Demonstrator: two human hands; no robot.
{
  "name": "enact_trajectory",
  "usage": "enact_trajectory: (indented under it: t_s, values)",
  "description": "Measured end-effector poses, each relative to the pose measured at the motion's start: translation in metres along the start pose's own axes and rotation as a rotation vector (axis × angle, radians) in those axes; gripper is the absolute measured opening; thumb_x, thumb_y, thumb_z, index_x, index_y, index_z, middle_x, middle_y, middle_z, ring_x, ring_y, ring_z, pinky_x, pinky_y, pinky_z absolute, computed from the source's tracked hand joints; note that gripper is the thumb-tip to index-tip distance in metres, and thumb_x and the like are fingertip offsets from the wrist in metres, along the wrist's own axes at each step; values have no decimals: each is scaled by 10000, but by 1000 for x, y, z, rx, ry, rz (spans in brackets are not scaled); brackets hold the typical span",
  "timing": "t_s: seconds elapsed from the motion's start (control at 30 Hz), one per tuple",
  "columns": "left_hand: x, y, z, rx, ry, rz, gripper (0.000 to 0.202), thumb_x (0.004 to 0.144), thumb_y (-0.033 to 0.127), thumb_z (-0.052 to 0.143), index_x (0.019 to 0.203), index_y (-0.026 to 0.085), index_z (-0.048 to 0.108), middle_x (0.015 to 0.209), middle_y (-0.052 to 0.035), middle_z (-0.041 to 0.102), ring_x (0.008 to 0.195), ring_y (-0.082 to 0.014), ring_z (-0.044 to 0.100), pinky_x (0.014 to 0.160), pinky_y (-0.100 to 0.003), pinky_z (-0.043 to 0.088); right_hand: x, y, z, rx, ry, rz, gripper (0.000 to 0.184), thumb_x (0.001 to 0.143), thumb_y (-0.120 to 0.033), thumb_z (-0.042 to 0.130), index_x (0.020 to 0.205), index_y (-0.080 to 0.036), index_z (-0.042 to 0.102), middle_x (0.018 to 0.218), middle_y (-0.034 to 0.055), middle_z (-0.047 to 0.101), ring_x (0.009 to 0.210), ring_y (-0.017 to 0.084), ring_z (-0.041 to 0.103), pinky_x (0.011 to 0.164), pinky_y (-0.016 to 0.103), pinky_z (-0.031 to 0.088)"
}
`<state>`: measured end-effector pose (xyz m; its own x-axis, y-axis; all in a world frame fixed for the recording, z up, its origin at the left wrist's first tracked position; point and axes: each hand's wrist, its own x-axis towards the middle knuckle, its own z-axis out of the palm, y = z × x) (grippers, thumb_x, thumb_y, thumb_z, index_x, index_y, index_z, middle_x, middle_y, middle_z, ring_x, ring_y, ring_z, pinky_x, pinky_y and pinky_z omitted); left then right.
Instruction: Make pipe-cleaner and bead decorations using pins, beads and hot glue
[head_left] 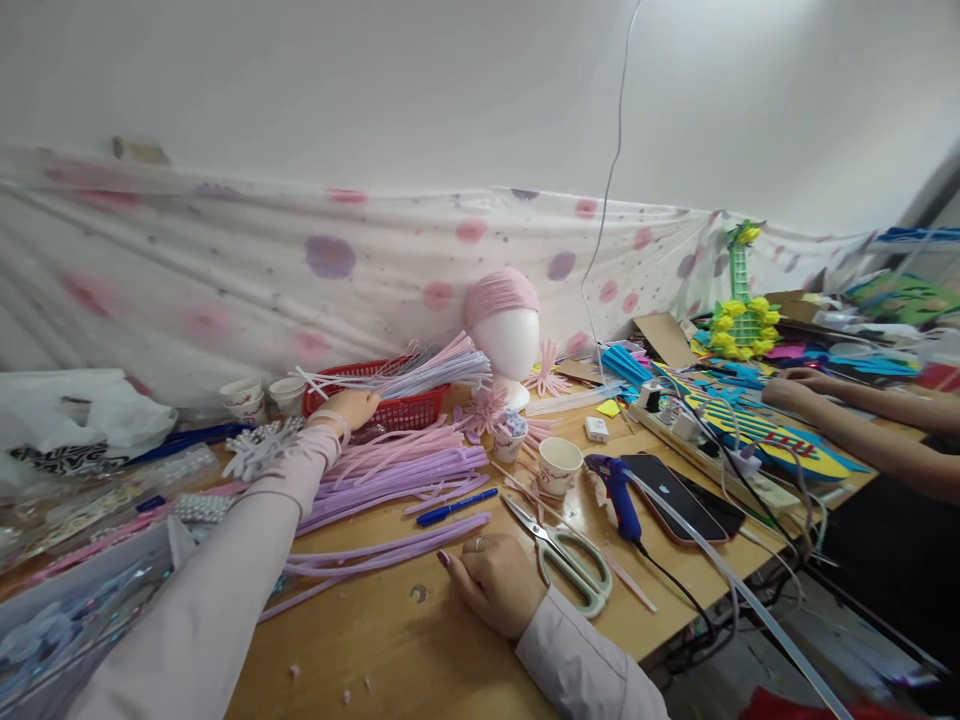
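Note:
My left hand [351,408] reaches over the near side of a red plastic basket [409,412], its fingers curled and their tips hidden. Bundles of white and pink pipe cleaners [442,370] lie across the basket, beside that hand. Below it are more bundles, pink and purple pipe cleaners [405,475], on the table. My right hand [499,580] rests on the wooden table with fingers curled under and nothing visible in it. Right beside it lie scissors with pale handles [574,565]. A blue pen [456,507] is just beyond this hand.
A white mannequin head [510,340] with a pink band stands behind paper cups [559,465]. Rightward are a blue glue gun [619,495], a phone [675,500] and a power strip [712,460] with cables. Another person's arms [847,400] work at the far right.

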<state>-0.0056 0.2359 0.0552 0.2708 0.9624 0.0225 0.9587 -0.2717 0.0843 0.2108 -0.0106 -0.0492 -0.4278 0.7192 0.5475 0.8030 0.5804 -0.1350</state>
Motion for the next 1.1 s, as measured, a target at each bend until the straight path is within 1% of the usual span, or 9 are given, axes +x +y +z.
enact_trajectory:
  t_s: [0.23,0.37,0.47,0.57,0.73,0.83,0.93,1.0,1.1]
  values:
    - [7,6,-14,-70,105,37,321,911,339,574,1187,177,573,1208,-89,591,1026,-225,606,858,-427,528,11,-1,-6,40,20,17,475,970,-257,391,517,-179,511,541,21,599,508,110,506,549,293,257]
    - [21,25,-11,-140,185,134,310,912,334,573,1176,172,578,1200,-89,596,1022,-220,607,861,-429,526,49,1,-21,101,134,139,378,966,-265,407,609,-192,510,636,15,586,570,121,516,572,270,292]
    - [32,36,-1,-198,245,158,314,911,334,575,1178,169,575,1204,-92,593,1028,-222,604,864,-434,524,87,7,-32,180,204,237,187,918,-218,460,752,-194,544,719,21,594,631,142,533,599,258,337]
    - [42,37,6,-259,273,182,313,911,333,576,1172,162,576,1188,-91,599,1009,-217,610,850,-429,530,124,25,-38,310,244,385,50,838,-173,527,835,-192,572,787,32,620,700,165,557,663,267,391]
    - [46,33,10,-340,326,244,310,906,333,582,1158,153,577,1164,-86,605,992,-215,612,843,-430,527,174,73,-38,402,306,642,89,722,-104,581,752,-184,609,811,67,655,868,229,594,827,342,424]
    - [43,40,9,-374,394,298,272,890,258,592,1150,176,597,1158,-79,597,1064,-218,577,926,-422,481,194,98,-35,519,312,775,101,705,-98,570,749,-178,613,708,50,655,764,216,633,722,328,485]
    - [42,51,6,-380,413,348,225,870,188,592,1087,211,647,1118,-67,606,1114,-206,553,990,-373,440,204,109,-34,696,305,865,238,737,-110,513,942,-179,611,645,9,647,567,167,626,536,280,499]
    - [45,56,6,-372,400,360,214,883,239,596,1088,196,637,1157,-72,602,1107,-220,559,968,-418,457,206,111,-33,806,312,898,303,754,-118,495,1036,-186,580,656,4,655,509,145,613,481,261,496]
    - [50,56,8,-366,370,336,289,906,326,580,1149,171,591,1217,-91,586,1061,-229,586,895,-452,502,207,111,-30,926,330,930,269,748,-112,518,1003,-183,569,682,19,665,496,126,607,463,241,499]
